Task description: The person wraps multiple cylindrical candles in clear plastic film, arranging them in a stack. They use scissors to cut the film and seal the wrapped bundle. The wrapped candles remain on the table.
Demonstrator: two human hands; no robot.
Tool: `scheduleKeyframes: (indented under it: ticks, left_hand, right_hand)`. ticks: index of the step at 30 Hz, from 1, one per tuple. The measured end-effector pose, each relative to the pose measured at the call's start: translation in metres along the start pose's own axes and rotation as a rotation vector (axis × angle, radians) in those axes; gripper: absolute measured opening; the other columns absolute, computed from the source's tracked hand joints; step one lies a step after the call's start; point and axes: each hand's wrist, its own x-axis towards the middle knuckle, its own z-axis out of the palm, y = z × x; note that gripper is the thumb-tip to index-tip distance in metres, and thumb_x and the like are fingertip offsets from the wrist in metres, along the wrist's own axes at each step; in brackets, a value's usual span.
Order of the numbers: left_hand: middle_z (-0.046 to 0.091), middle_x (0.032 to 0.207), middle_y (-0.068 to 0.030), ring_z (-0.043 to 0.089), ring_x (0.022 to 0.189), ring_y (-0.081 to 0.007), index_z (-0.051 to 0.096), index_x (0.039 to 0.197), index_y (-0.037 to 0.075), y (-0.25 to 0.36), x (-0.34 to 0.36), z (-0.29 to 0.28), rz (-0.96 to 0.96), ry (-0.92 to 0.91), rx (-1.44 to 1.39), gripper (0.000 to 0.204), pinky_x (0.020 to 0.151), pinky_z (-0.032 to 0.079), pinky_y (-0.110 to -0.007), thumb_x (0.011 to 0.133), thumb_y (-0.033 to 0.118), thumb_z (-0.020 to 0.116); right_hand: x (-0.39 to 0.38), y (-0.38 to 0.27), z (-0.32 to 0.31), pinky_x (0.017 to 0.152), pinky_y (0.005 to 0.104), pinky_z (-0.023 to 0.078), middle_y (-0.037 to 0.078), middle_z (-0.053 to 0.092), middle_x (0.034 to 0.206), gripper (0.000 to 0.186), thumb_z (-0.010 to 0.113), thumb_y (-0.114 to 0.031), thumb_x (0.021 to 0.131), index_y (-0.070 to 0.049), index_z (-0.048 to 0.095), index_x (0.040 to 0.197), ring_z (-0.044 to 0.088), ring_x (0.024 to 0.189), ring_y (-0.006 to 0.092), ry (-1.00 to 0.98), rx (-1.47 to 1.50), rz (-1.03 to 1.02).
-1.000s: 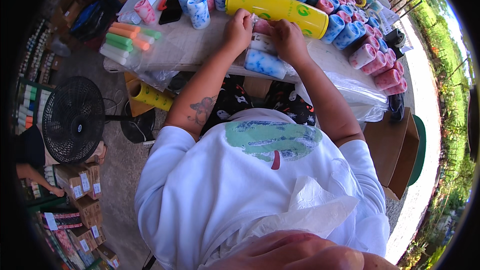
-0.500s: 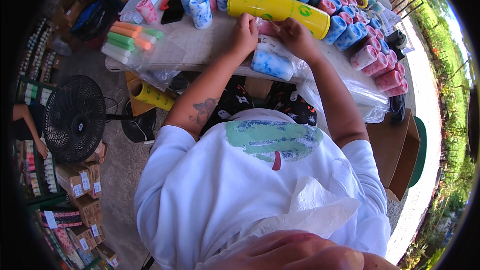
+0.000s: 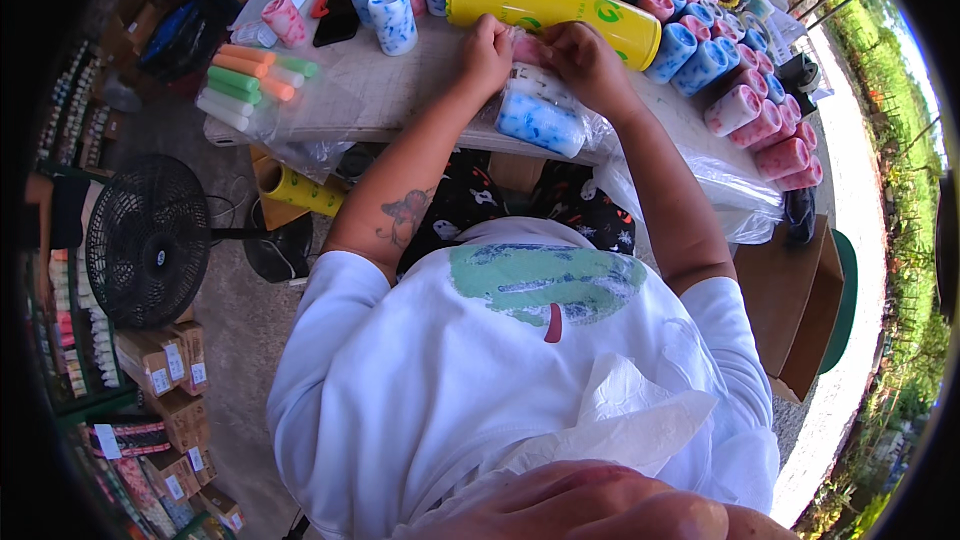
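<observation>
My left hand (image 3: pixel 485 58) is pinched on thin clear plastic around a pink cylinder (image 3: pixel 528 50), at the near side of a yellow roll of printed wrap (image 3: pixel 540 5). My right hand (image 3: pixel 590 68) grips the other end of that plastic with bent fingers. Just below them, a blue-and-white marbled cylinder (image 3: pixel 535 125) and a white one lie in clear film on the pale table (image 3: pixel 390 90). Many blue and pink marbled cylinders (image 3: pixel 700 70) stand or lie behind and right of the roll.
A phone (image 3: pixel 335 20), a bag of pastel sticks (image 3: pixel 250 80) and loose film (image 3: pixel 720 200) are on or over the table. A black fan (image 3: pixel 145 240), stacked boxes (image 3: pixel 170 370) and another person's arm (image 3: pixel 42 240) are at left; an open carton (image 3: pixel 785 300) stands right.
My hands stay at the pink cylinder, dipping slightly and rising again with small finger movements. The other person's arm at the left has moved upward and back toward the rim.
</observation>
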Motion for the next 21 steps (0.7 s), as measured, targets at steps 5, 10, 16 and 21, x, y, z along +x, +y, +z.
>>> scheduleKeyframes:
  ticks: [5,10,16,21]
  left_hand:
    - [0.067,0.087,-0.0158,0.064,0.08,-0.0348,0.052,0.083,0.003,-0.008,-0.006,-0.002,0.068,0.023,-0.001,0.008,0.071,0.051,-0.039,0.085,0.006,0.059]
    - [0.065,0.087,-0.0144,0.063,0.084,-0.0346,0.055,0.081,0.005,-0.011,-0.009,-0.008,0.174,0.028,0.123,0.006,0.076,0.05,-0.041,0.081,0.006,0.061]
    - [0.062,0.082,-0.0115,0.06,0.084,-0.0329,0.058,0.076,0.007,-0.003,-0.005,-0.024,0.155,-0.016,0.275,0.009,0.074,0.047,-0.043,0.077,0.011,0.067]
    - [0.062,0.082,-0.0107,0.06,0.083,-0.0325,0.06,0.075,0.007,-0.001,-0.005,-0.03,0.142,-0.042,0.289,0.011,0.073,0.046,-0.043,0.078,0.015,0.068]
  right_hand:
    - [0.003,-0.014,-0.001,0.071,0.0367,0.051,0.013,0.061,0.086,0.018,0.074,-0.012,0.076,-0.003,0.06,0.083,0.062,0.079,0.0311,-0.037,-0.127,-0.025]
    - [0.007,-0.001,0.002,0.071,0.0362,0.05,0.013,0.061,0.087,0.018,0.073,-0.011,0.078,-0.003,0.06,0.088,0.061,0.079,0.0302,-0.05,-0.15,-0.162]
    - [0.009,-0.008,0.003,0.076,0.0356,0.051,0.015,0.063,0.092,0.02,0.071,-0.009,0.081,-0.003,0.06,0.096,0.062,0.085,0.0323,-0.073,-0.111,-0.092]
    - [0.01,-0.005,0.007,0.077,0.0374,0.052,0.016,0.064,0.092,0.022,0.069,-0.003,0.076,-0.003,0.062,0.097,0.064,0.088,0.0314,-0.045,-0.038,-0.103]
